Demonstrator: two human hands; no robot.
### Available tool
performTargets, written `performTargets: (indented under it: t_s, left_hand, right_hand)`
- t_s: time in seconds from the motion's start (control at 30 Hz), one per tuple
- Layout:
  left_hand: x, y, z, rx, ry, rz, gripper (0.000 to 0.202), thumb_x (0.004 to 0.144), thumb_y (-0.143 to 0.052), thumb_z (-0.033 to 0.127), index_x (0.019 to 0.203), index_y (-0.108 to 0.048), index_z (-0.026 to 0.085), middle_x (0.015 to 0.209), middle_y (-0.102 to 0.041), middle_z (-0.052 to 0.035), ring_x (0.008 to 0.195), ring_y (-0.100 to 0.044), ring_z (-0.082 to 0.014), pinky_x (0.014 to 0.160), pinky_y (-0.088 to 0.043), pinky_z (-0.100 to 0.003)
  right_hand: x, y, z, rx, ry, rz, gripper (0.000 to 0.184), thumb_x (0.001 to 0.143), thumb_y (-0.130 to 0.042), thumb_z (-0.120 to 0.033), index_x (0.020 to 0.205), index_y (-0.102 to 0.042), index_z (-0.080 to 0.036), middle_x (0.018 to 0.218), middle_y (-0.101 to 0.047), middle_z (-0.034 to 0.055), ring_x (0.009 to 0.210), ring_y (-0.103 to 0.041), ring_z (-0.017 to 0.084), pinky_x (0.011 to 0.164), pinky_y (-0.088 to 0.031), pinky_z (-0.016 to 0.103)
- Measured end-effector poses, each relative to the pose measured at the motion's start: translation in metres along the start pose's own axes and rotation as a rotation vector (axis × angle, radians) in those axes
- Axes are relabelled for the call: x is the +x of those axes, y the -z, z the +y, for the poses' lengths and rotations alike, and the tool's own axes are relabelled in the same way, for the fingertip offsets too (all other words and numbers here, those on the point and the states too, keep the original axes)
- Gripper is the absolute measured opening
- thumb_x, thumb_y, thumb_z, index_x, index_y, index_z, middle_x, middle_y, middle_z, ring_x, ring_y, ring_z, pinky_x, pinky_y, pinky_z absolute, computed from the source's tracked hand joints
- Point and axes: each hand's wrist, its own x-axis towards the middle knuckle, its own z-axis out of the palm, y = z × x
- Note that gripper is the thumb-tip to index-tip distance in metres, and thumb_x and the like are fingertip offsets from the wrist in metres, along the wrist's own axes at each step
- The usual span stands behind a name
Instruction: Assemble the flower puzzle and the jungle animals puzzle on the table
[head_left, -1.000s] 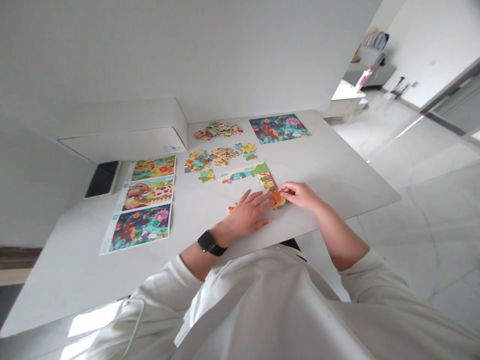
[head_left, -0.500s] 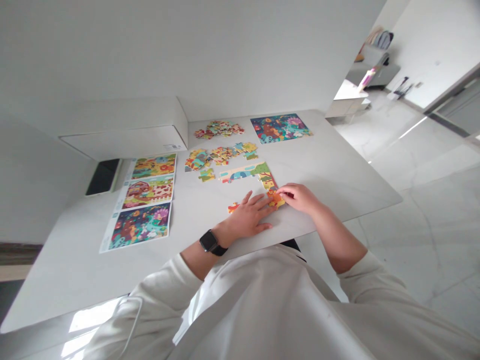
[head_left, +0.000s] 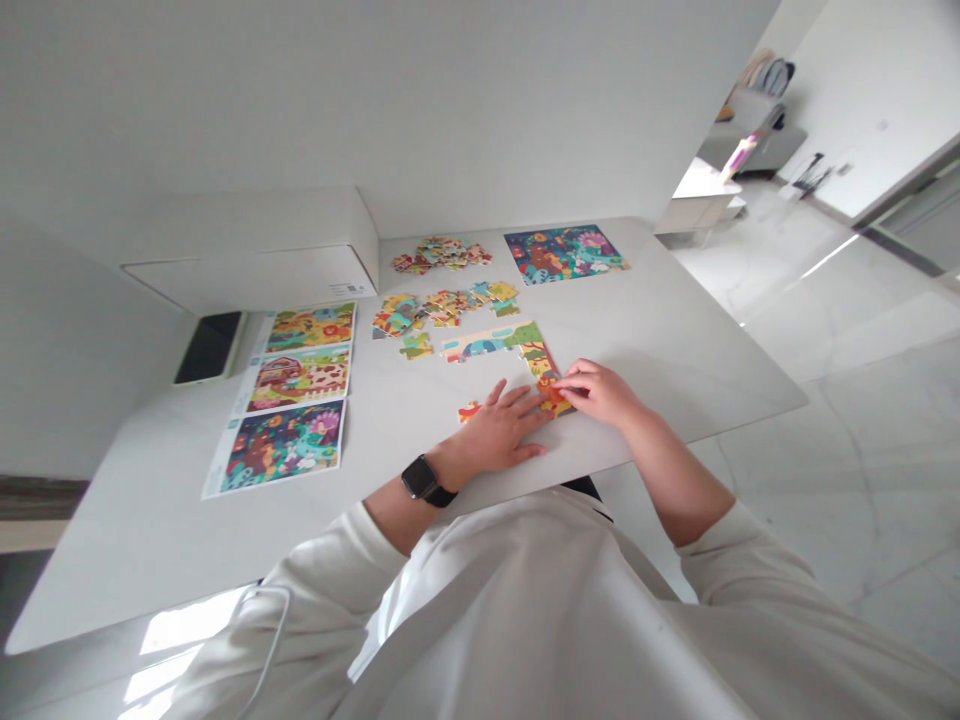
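A partly joined jigsaw strip [head_left: 495,343] runs across the white table [head_left: 675,330] and turns down towards me. My right hand [head_left: 600,392] pinches an orange puzzle piece [head_left: 553,396] at the strip's lower end. My left hand [head_left: 499,430], with a black watch on the wrist, lies flat on the table beside that piece, fingers stretched out and touching it. A small loose red piece [head_left: 469,410] lies just left of my left fingers.
Two heaps of loose pieces [head_left: 442,305] [head_left: 439,254] lie farther back. A finished puzzle [head_left: 564,252] sits at the back right. A picture sheet [head_left: 296,395] lies to the left, with a dark phone [head_left: 208,346] and a white box [head_left: 255,250] beyond.
My right hand has slid the orange piece slightly up towards the strip's end. The left hand stays flat beside it. The view has shifted a little.
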Motion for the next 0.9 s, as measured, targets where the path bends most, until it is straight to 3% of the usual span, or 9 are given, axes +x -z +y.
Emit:
performTargets:
  t_s: [0.3, 0.4, 0.47, 0.57, 0.63, 0.73, 0.9]
  left_hand:
    - [-0.001, 0.011, -0.009, -0.069, 0.024, 0.047, 0.055, 0.106, -0.061, 0.051, 0.158, -0.061, 0.034, 0.166, -0.057, -0.0067, 0.16, -0.043, -0.0379, 0.136, -0.016, -0.07]
    - [-0.012, 0.026, -0.029, -0.126, 0.089, 0.149, 0.051, 0.105, -0.063, 0.044, 0.154, -0.064, 0.03, 0.16, -0.063, -0.0097, 0.154, -0.051, -0.0337, 0.134, -0.029, -0.063]
    - [-0.025, 0.038, -0.047, -0.176, 0.187, 0.262, 0.044, 0.104, -0.062, 0.039, 0.145, -0.069, 0.025, 0.149, -0.07, -0.012, 0.142, -0.062, -0.0299, 0.126, -0.044, -0.054]
    - [-0.047, 0.052, -0.071, -0.236, 0.358, 0.332, 0.038, 0.101, -0.064, 0.04, 0.133, -0.073, 0.021, 0.131, -0.076, -0.0114, 0.116, -0.072, -0.0258, 0.109, -0.057, -0.045]
    - [-0.058, 0.055, -0.08, -0.273, 0.424, 0.311, 0.037, 0.098, -0.067, 0.043, 0.127, -0.074, 0.021, 0.119, -0.078, -0.0089, 0.1, -0.073, -0.0229, 0.097, -0.06, -0.039]
    - [-0.064, 0.054, -0.084, -0.298, 0.451, 0.232, 0.038, 0.093, -0.072, 0.046, 0.122, -0.075, 0.021, 0.106, -0.077, -0.0061, 0.092, -0.072, -0.0221, 0.089, -0.059, -0.036]
    - [-0.063, 0.049, -0.078, -0.329, 0.38, 0.101, 0.047, 0.086, -0.08, 0.049, 0.126, -0.074, 0.024, 0.115, -0.075, -0.0062, 0.098, -0.073, -0.0236, 0.09, -0.058, -0.035]
  right_hand:
    - [0.0, 0.003, -0.01, -0.055, -0.032, -0.058, 0.028, 0.098, -0.074, -0.03, 0.123, -0.085, -0.033, 0.118, -0.074, 0.0077, 0.094, -0.072, 0.022, 0.084, -0.056, 0.034]
    - [0.003, 0.006, -0.009, -0.056, -0.019, -0.099, 0.028, 0.097, -0.075, -0.031, 0.122, -0.085, -0.031, 0.114, -0.074, 0.0077, 0.091, -0.072, 0.022, 0.083, -0.055, 0.034]
    - [0.008, 0.011, -0.007, -0.047, 0.0, -0.137, 0.027, 0.096, -0.076, -0.032, 0.122, -0.085, -0.031, 0.11, -0.074, 0.0074, 0.086, -0.07, 0.021, 0.082, -0.054, 0.034]
    - [0.025, 0.026, -0.003, -0.015, 0.01, -0.156, 0.028, 0.097, -0.073, -0.032, 0.123, -0.085, -0.029, 0.109, -0.076, 0.0065, 0.074, -0.066, 0.018, 0.075, -0.052, 0.032]
    - [0.045, 0.037, 0.0, 0.01, 0.005, -0.111, 0.028, 0.097, -0.072, -0.032, 0.122, -0.085, -0.028, 0.107, -0.078, 0.006, 0.073, -0.065, 0.018, 0.075, -0.052, 0.032]
    - [0.08, 0.045, 0.001, 0.014, -0.007, -0.08, 0.025, 0.094, -0.076, -0.032, 0.116, -0.086, -0.027, 0.102, -0.079, 0.0055, 0.075, -0.067, 0.019, 0.076, -0.053, 0.033]
    - [0.116, 0.019, -0.002, 0.056, -0.029, -0.017, 0.02, 0.095, -0.074, -0.032, 0.109, -0.086, -0.024, 0.103, -0.081, 0.0072, 0.081, -0.07, 0.021, 0.079, -0.054, 0.034]
